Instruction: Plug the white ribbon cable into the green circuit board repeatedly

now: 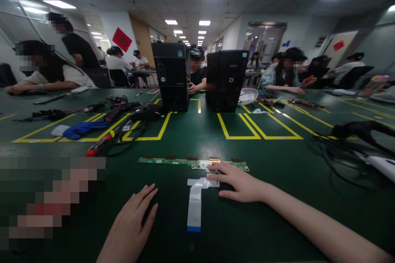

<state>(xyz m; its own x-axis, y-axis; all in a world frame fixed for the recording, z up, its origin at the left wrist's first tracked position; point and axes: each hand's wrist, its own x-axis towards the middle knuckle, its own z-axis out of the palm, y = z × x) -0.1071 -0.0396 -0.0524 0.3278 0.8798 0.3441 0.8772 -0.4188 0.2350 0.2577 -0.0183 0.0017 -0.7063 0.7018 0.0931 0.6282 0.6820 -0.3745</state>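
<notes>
A long narrow green circuit board lies across the dark green table in front of me. A white flat ribbon cable with a blue tip runs from the board toward me. My right hand rests flat with fingers stretched out; its fingertips touch the cable's upper end and the board's connector. My left hand lies flat on the table, fingers apart, left of the cable and holding nothing.
Two black computer towers stand behind yellow floor-tape boxes. A red-handled screwdriver, blue glove and cables lie at left. Black cables sprawl at right. Several people sit around the table.
</notes>
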